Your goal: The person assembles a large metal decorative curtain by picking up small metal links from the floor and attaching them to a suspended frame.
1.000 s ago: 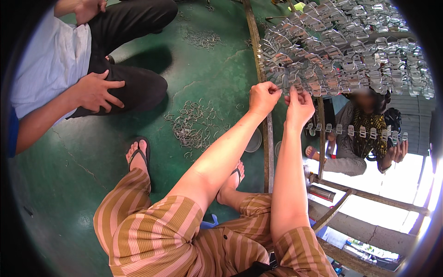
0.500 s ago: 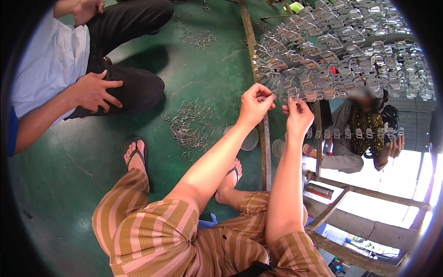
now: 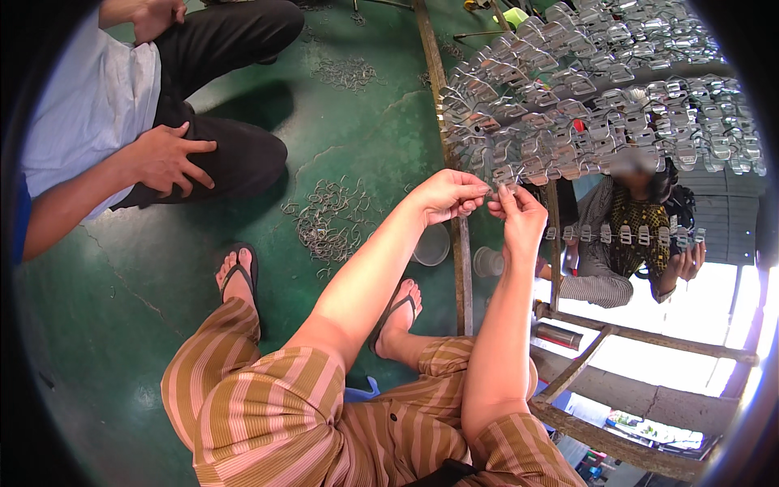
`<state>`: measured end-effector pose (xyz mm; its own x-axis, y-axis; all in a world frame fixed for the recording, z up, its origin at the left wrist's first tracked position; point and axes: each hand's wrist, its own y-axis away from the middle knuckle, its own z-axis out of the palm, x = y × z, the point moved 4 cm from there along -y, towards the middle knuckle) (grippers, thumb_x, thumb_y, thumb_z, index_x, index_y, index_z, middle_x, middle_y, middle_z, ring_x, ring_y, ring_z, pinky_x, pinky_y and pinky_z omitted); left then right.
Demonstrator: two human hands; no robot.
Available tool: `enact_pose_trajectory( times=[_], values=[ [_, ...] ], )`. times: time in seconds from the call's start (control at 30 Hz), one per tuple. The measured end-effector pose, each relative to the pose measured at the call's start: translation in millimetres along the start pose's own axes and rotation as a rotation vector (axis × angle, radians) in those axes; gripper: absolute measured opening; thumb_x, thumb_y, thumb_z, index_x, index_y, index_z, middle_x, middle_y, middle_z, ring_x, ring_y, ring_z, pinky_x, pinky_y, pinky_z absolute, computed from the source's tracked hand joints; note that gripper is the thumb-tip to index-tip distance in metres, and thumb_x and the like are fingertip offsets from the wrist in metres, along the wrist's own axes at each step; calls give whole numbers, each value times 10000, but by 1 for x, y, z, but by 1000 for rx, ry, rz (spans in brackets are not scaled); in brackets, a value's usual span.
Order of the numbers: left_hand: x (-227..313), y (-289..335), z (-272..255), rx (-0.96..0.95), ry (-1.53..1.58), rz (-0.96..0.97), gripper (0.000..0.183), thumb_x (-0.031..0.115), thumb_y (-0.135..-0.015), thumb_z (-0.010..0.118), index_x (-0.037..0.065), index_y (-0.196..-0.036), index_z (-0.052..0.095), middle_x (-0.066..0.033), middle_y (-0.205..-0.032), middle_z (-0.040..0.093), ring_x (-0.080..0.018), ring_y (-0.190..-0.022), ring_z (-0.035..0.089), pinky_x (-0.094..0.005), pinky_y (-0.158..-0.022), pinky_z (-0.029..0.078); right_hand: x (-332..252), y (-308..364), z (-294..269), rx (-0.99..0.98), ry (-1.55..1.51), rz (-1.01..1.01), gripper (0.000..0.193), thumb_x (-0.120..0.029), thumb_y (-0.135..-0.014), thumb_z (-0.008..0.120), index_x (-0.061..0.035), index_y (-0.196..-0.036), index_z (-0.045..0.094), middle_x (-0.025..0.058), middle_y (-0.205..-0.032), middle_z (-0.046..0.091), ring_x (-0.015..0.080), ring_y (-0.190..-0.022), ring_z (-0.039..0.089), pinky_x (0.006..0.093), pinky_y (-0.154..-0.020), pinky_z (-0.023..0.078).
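Note:
My left hand [image 3: 451,197] and my right hand [image 3: 522,214] meet just below the near left corner of several hanging rows of shiny metal clips [image 3: 596,134]. Thumb and fingertips are pinched together on both hands, almost touching each other. What sits between them is too small to make out. The clips are joined in long rows and hang from a frame [image 3: 463,284] of worn bars. On the green floor, left of my forearm, lies a loose pile of bent metal hooks [image 3: 327,227].
A clear tub [image 3: 432,246] and a pale cup [image 3: 488,261] stand either side of the frame's upright bar. At left sits a person in black trousers [image 3: 223,150]. Beyond the frame another person [image 3: 641,219] holds a single row of clips. A metal cylinder [image 3: 558,335] lies by the lower bars.
My left hand has come down slightly and its wrist has flattened. My right hand has dropped a little, with its fingertips closer to the left ones. The hanging clips have shifted slightly.

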<state>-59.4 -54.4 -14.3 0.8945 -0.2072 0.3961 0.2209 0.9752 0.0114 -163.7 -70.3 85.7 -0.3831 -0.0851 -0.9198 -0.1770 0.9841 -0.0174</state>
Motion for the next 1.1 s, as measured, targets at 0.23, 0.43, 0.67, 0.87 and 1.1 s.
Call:
enact_pose_trajectory(
  times=[0.23, 0.43, 0.67, 0.87, 1.1],
  values=[
    [-4, -6, 0, -78, 207, -181, 81, 77, -824, 614, 1, -832, 587, -40, -666, 574, -57, -486, 474, -178, -427, 355, -3, 1, 1, -51, 3, 14, 171, -112, -836, 625, 52, -883, 636, 68, -697, 621, 105, -570, 577, 218, -528, 470],
    [-9, -15, 7, -80, 550, -350, 82, 54, -799, 597, 7, -766, 538, -33, -624, 536, -33, -437, 426, -156, -383, 330, 1, -3, -4, -25, 2, 29, 174, -119, -833, 629, 49, -875, 636, 63, -691, 615, 108, -565, 573, 216, -532, 469],
    [3, -18, 11, 11, 474, -296, 81, 47, -807, 575, 8, -768, 516, -29, -616, 538, -28, -420, 430, -158, -375, 349, 4, -6, -8, -97, -69, 51, 183, -127, -828, 636, 38, -905, 647, 62, -687, 610, 107, -564, 570, 217, -528, 473],
    [15, 11, 18, 332, -439, 471, 95, 65, -809, 605, -11, -831, 551, -61, -633, 603, -68, -484, 534, -192, -422, 397, 0, -6, -8, 13, -5, 41, 181, -127, -821, 643, 38, -896, 654, 64, -681, 611, 100, -553, 564, 212, -519, 470],
    [22, 20, 26, 374, -913, 744, 55, 41, -789, 609, 5, -797, 569, -23, -607, 590, -40, -490, 518, -206, -451, 399, -3, -4, 0, 56, 55, 26, 203, -139, -808, 661, 43, -897, 655, 71, -668, 615, 100, -537, 560, 216, -503, 470]
  ],
)
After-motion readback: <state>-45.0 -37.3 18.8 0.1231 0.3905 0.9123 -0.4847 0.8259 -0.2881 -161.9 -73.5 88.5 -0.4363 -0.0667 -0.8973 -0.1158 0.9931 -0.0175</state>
